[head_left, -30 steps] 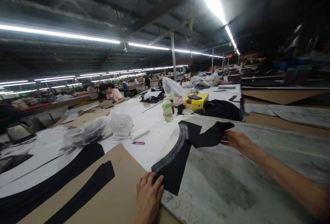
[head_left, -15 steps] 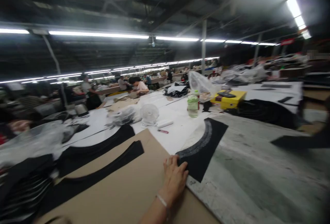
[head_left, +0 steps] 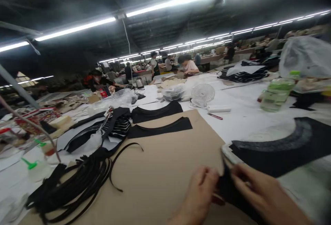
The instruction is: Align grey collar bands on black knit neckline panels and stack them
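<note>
While the middle of the brown board [head_left: 160, 163] is bare, its left end carries a tangled coil of black strips [head_left: 82, 180], one loose strip curling onto the board. Two curved black pieces lie at the board's far side, a rear one [head_left: 157, 113] and a front one [head_left: 165, 128], side by side; a striped black stack [head_left: 113, 126] sits just left of them. Beyond the board: white fan [head_left: 203, 94], white roll [head_left: 219, 109] and red-handled tool [head_left: 215, 116], near one another. To the right, a green-capped bottle [head_left: 275, 95] stands before a clear plastic bag [head_left: 305, 57]. A grey-banded curved piece [head_left: 284, 156] lies flat just beyond the right hand [head_left: 263, 190].

The task piece, a black sheet [head_left: 227, 183], is between the hands at the board's right edge. Right grip: fingers bent, grasping the sheet. Left hand [head_left: 198, 197]: blurred, fingers curled at the sheet's left edge; cannot tell whether this grip has hold of it.

Surface: white bench [head_left: 240, 126], with a mottled grey slab [head_left: 310, 192] at right. Room: dark ceiling, rows of tube lights [head_left: 178, 0]; a co-worker in a pale pink top [head_left: 190, 67] leans over the work behind
</note>
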A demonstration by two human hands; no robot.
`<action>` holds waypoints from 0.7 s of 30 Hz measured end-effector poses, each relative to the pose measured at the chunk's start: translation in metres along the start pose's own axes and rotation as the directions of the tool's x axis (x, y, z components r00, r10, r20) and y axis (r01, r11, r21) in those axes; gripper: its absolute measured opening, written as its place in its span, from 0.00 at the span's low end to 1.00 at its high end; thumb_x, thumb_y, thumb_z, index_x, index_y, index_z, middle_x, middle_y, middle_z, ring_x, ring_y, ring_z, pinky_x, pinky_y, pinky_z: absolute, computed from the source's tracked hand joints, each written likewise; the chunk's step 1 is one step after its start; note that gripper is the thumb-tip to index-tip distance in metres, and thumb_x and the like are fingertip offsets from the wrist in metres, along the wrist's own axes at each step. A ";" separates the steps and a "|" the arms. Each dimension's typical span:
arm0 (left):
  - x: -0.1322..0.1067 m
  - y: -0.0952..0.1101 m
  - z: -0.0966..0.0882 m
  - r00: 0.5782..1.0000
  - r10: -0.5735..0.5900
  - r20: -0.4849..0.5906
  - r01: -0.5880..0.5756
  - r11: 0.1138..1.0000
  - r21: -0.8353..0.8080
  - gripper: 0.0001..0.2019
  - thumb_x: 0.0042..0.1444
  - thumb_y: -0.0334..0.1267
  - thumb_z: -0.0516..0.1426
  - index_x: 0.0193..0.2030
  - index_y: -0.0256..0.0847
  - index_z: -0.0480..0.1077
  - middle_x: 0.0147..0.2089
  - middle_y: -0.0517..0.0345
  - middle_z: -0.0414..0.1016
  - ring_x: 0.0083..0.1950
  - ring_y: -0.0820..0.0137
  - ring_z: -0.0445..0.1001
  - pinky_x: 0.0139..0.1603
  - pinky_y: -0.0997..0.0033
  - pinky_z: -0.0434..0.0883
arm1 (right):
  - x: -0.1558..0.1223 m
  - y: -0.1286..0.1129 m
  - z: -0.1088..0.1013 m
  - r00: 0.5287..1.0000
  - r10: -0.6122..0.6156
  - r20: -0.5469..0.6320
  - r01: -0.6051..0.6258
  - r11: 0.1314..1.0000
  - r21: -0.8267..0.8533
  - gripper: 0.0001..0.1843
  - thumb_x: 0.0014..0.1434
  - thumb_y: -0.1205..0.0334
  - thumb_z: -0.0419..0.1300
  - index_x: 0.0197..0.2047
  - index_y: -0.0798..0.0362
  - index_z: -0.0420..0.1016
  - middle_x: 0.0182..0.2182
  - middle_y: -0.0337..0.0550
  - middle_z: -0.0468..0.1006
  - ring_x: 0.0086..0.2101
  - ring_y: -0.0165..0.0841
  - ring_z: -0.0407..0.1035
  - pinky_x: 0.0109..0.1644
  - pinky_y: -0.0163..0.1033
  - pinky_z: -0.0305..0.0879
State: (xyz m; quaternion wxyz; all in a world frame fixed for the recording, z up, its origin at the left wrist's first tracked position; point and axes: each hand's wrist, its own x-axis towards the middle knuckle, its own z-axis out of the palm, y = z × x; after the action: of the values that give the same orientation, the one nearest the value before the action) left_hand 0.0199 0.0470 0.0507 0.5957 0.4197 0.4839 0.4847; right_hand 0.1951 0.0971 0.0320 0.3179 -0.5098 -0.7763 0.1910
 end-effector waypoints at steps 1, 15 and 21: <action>-0.013 0.001 -0.015 0.996 -0.032 -0.082 0.032 0.999 -0.001 0.32 0.51 0.66 0.53 0.43 0.35 0.69 0.40 0.50 0.74 0.40 0.64 0.75 0.37 0.68 0.73 | -0.001 -0.023 0.013 0.992 -0.025 0.122 0.025 1.000 -0.004 0.12 0.64 0.56 0.50 0.33 0.50 0.70 0.29 0.41 0.75 0.28 0.33 0.70 0.32 0.36 0.65; -0.129 -0.071 -0.201 0.784 -0.305 -0.541 0.320 0.945 -0.069 0.28 0.31 0.57 0.66 0.35 0.38 0.75 0.34 0.54 0.81 0.43 0.53 0.78 0.48 0.59 0.75 | -0.056 -0.137 0.163 0.716 -0.513 0.473 0.573 0.820 0.023 0.07 0.57 0.61 0.56 0.40 0.53 0.66 0.37 0.44 0.74 0.37 0.37 0.70 0.38 0.39 0.68; -0.185 -0.077 -0.249 0.678 -0.157 -0.718 0.305 0.949 0.080 0.22 0.38 0.54 0.64 0.35 0.41 0.70 0.28 0.60 0.76 0.35 0.60 0.77 0.44 0.61 0.74 | -0.089 -0.087 0.114 0.722 -0.618 0.310 0.647 0.762 0.014 0.11 0.57 0.69 0.55 0.44 0.53 0.71 0.39 0.43 0.77 0.40 0.34 0.71 0.46 0.38 0.67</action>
State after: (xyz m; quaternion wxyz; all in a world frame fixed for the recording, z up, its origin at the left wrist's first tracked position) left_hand -0.2235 -0.1407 -0.0374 0.3790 0.1940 0.7678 0.4787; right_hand 0.0826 -0.0165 -0.0231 0.2190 -0.1938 -0.9502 0.1078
